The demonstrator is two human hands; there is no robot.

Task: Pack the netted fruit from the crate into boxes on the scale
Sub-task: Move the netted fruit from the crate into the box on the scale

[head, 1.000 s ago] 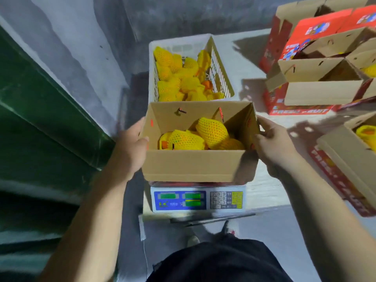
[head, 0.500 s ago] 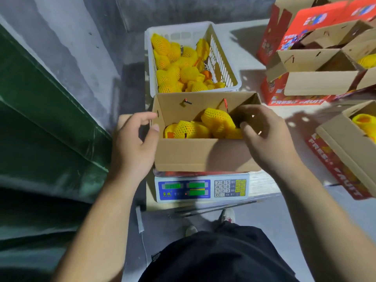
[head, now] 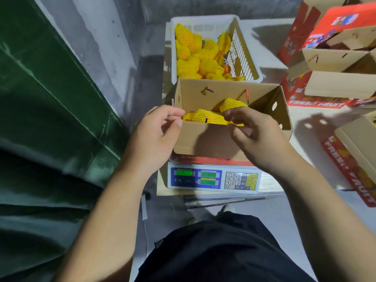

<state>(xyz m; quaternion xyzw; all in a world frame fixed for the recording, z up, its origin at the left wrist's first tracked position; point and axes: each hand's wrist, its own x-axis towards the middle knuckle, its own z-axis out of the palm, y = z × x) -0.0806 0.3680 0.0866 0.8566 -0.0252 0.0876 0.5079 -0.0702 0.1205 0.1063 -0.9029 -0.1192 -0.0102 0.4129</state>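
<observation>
On the pale table (head: 270,58), both hands pinch a yellow foam-netted fruit (head: 205,117) at six o'clock in the brown cardboard box (head: 211,139): left hand (head: 156,135), right hand (head: 254,133). It looks soft and bruisable; cradle its middle.

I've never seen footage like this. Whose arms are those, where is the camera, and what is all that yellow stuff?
No machine here: the arms belong to a person wearing a camera on the head, so you look down as they do. The left hand and right hand both pinch the yellow netting of a netted fruit at the near edge of an open cardboard box. That box stands on an electronic scale with green displays and a keypad. Behind it, a white plastic crate holds more netted fruit. To the right lie other boxes, red outside and printed FRESH FRUIT.
</observation>
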